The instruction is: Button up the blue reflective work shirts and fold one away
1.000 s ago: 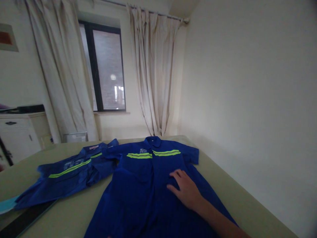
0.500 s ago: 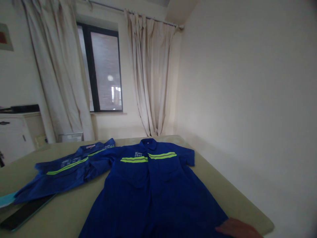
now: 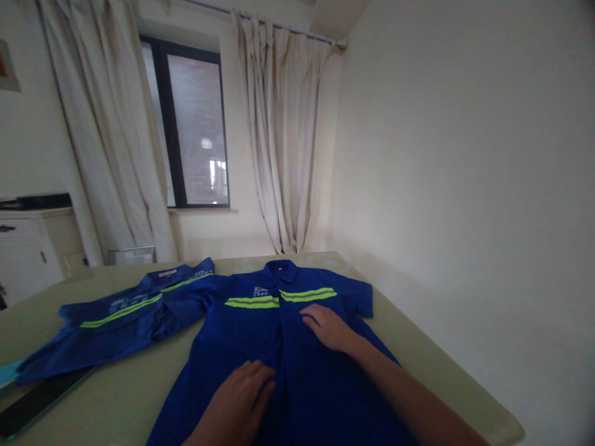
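Note:
A dark blue short-sleeved garment (image 3: pixel 297 371) with yellow-green reflective stripes lies spread out, front up, its collar toward the far side. My left hand (image 3: pixel 244 396) is over its lower front, just left of the front placket, with fingers slightly bent and the thumb apart. Farther up, my right hand (image 3: pixel 325 327) rests on the chest just below the right-hand stripe, fingers loosely extended. Neither hand visibly grips the cloth. To the left, a second blue garment (image 3: pixel 134 334) with the same kind of stripe lies partly rumpled against the first one's sleeve.
Both garments lie on a pale green table (image 3: pixel 134 396). A dark flat object (image 3: pixel 41 402) and a light blue item (image 3: pixel 10 373) are at its left side. Beyond stand a white cabinet (image 3: pixel 32 244), curtains (image 3: pixel 283 142) and a window (image 3: pixel 198 130). A wall (image 3: pixel 465 186) runs along the right.
My right hand has moved from the garment's lower right edge up to its chest. My left hand has come into view at the bottom. The garment's right sleeve has shifted slightly rightward.

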The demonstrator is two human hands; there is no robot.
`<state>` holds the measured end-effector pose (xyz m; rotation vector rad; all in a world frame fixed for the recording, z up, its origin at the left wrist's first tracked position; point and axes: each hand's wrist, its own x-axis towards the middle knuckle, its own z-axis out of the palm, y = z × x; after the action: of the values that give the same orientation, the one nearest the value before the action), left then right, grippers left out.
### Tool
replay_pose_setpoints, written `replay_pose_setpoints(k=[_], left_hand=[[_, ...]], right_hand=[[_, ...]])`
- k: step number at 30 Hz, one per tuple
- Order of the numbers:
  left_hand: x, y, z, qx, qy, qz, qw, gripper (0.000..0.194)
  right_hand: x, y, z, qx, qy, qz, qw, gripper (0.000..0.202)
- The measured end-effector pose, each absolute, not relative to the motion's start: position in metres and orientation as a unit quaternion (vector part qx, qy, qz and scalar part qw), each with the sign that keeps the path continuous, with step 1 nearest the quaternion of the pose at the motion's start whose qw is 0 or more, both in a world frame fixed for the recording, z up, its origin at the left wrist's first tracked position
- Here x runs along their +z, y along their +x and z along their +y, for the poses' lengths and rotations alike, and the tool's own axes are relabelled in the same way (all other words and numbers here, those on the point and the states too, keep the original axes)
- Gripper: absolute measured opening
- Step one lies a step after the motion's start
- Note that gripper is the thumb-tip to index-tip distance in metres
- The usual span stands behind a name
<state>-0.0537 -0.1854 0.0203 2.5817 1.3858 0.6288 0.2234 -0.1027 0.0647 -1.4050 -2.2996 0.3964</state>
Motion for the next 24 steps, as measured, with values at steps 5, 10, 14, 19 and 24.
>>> replay_pose_setpoints(k=[5,10,14,19,24], left_hand=[[0.017,0.015,-0.108,0.191,0.83,0.524,0.023,0.052],[-0.013,0.002,-0.087,0.135,0.824,0.549,0.033,0.066],[-0.017,0.001,-0.088,0.12,0.824,0.553,0.035,0.063],[-0.014,0.007,-0.082,0.129,0.823,0.55,0.052,0.065],[0.009,-0.033,-0.055,0.198,0.806,0.547,0.103,0.053]], right_hand=[[0.013,0.158,-0.018,0.112,-0.534,-0.823,0.158,0.05],[-0.001,0.152,0.008,0.078,-0.559,-0.809,0.166,0.051],[-0.006,0.149,0.031,0.061,-0.598,-0.783,0.162,0.058],[-0.018,0.142,0.047,0.079,-0.606,-0.78,0.136,0.062],[-0.02,0.144,0.047,0.078,-0.604,-0.78,0.145,0.062]])
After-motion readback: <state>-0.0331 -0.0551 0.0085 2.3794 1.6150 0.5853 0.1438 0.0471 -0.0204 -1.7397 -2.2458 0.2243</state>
